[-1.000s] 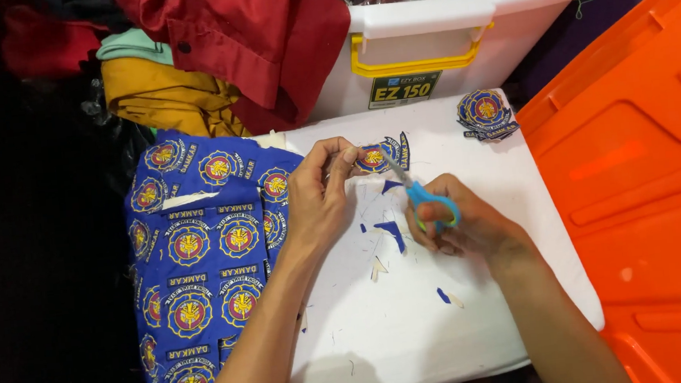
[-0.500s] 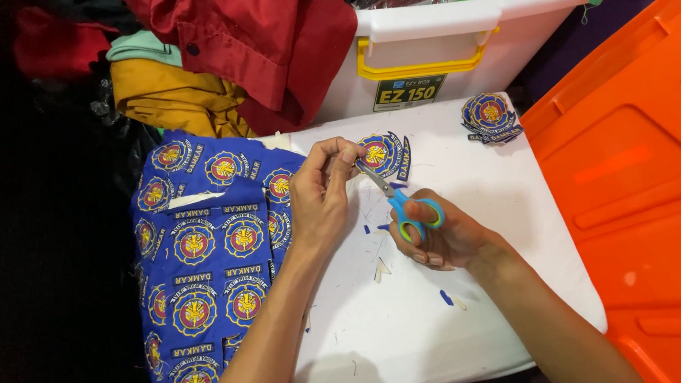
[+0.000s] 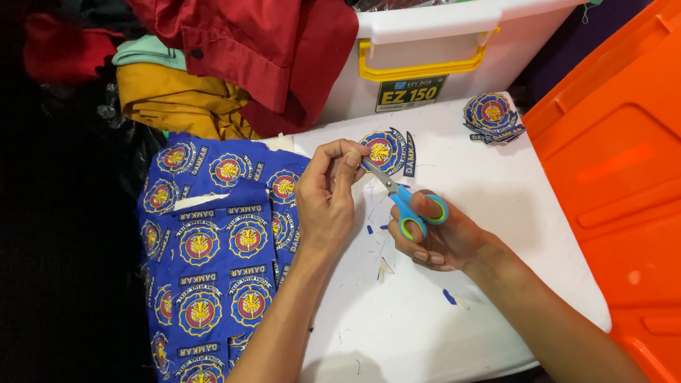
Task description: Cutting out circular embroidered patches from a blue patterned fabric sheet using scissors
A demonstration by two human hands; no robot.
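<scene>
1. Near the far edge of the white worktop [image 3: 418, 332], the left hand [image 3: 327, 205] pinches a round embroidered patch [image 3: 383, 152] between thumb and fingertips, holding it just above the surface.
2. Just right of it, the right hand [image 3: 435, 241] is curled through the loops of blue-handled scissors [image 3: 407, 206]; the blades point up-left and meet the patch's lower edge.
3. By the look of it, the trimming of this patch is partly done: a curved strip hangs at its right side, and blue offcuts [image 3: 448, 296] and pale slivers lie scattered on the worktop between the hands and the near edge.
4. Done so far, as far as can be seen: a small stack of cut patches [image 3: 492, 117] sits at the far right corner.
5. Left to do: a blue cloth sheet [image 3: 208, 269] printed with many uncut patches drapes over the left edge, with one gap cut near its top.
6. Around: a white storage box [image 3: 443, 51] with a yellow handle behind the far edge, red and yellow clothes [image 3: 222, 62] heaped far left, an orange bin lid [image 3: 650, 164] close along the right edge. Nothing blocks the hands.
</scene>
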